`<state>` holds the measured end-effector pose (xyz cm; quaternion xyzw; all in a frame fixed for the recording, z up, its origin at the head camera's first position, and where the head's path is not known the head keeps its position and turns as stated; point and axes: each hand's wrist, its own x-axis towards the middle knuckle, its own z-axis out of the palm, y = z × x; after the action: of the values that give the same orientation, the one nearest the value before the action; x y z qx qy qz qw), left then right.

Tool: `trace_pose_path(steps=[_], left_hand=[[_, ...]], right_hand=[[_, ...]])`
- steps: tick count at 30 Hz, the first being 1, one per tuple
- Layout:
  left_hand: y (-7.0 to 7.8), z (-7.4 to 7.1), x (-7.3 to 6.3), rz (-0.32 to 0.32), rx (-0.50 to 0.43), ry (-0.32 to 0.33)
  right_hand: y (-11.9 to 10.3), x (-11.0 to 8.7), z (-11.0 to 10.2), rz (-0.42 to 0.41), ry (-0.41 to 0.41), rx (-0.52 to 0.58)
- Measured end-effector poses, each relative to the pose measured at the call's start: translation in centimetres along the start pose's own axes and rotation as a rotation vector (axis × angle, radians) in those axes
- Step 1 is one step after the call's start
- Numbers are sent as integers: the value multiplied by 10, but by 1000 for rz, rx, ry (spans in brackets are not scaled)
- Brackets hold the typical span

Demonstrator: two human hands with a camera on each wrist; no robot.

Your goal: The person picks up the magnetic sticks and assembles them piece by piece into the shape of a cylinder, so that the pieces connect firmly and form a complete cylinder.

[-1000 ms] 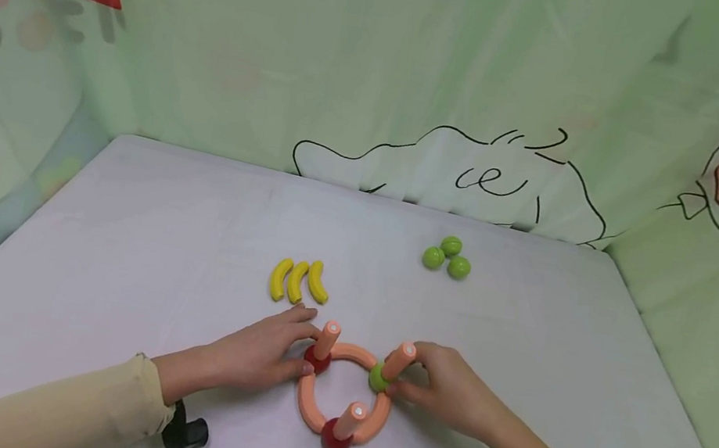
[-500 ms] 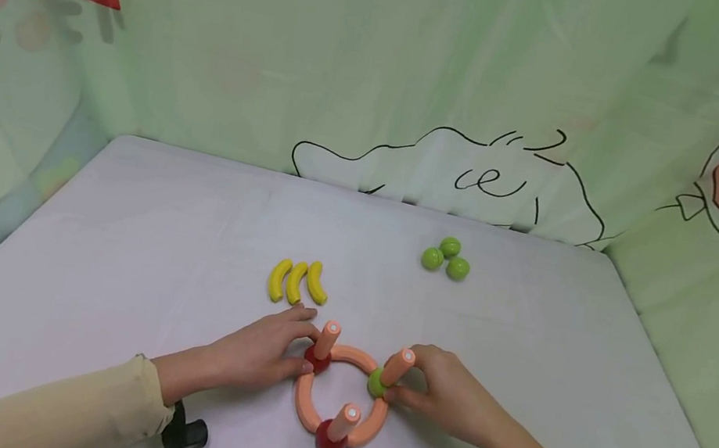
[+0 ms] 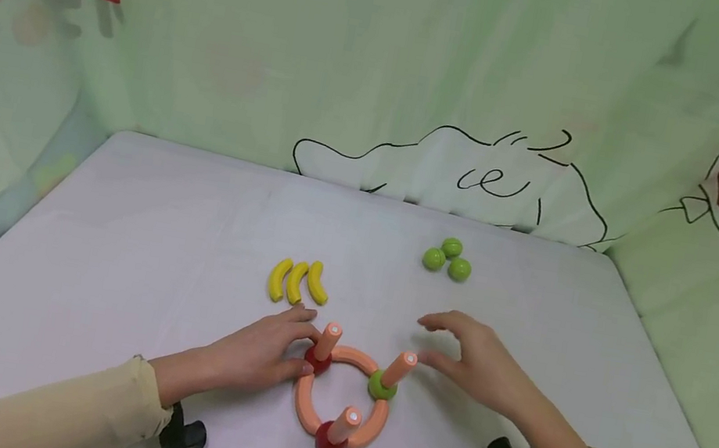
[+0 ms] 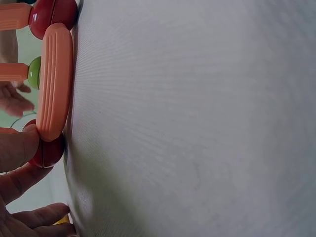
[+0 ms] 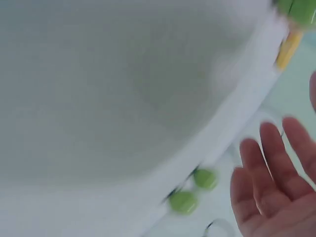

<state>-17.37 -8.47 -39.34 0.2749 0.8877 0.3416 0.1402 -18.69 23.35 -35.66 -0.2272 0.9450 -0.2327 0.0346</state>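
A ring of curved salmon-coloured pieces lies on the table, joined by ball connectors with upright salmon pegs. My left hand pinches the back-left red ball between thumb and index finger, its other fingers stretched past it. A second red ball joins the ring at the front, and a green ball at the right. My right hand is beside the green ball's peg, holding nothing, fingers loosely bent. In the right wrist view its fingers are spread apart.
Behind the left hand lie three yellow banana-shaped pieces. Three loose green balls sit farther back on the right. A printed cloth wall rises behind the white table.
My right hand has let go of the green ball and drawn back to the right, opening. The ring shifted slightly left at its front earlier. My left hand has stayed on the red ball.
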Motion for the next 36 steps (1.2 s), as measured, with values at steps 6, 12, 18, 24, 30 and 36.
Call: trace_pose_path(steps=[6, 12, 18, 24, 30, 36], left_hand=[[2, -1, -2, -4, -2, 4], [2, 0, -3, 12, -13, 18], [2, 2, -4, 12, -32, 9], [3, 2, -5, 5, -35, 7], [3, 1, -5, 7, -27, 13], [3, 0, -4, 0, -20, 13]], right_hand=[[36, 29, -20, 166, 95, -76], [60, 55, -31, 186, 79, -139], [72, 69, -30, 124, 47, -185], [77, 72, -26, 129, 27, -222], [78, 68, -26, 149, 12, -227], [79, 59, -30, 171, -17, -185]])
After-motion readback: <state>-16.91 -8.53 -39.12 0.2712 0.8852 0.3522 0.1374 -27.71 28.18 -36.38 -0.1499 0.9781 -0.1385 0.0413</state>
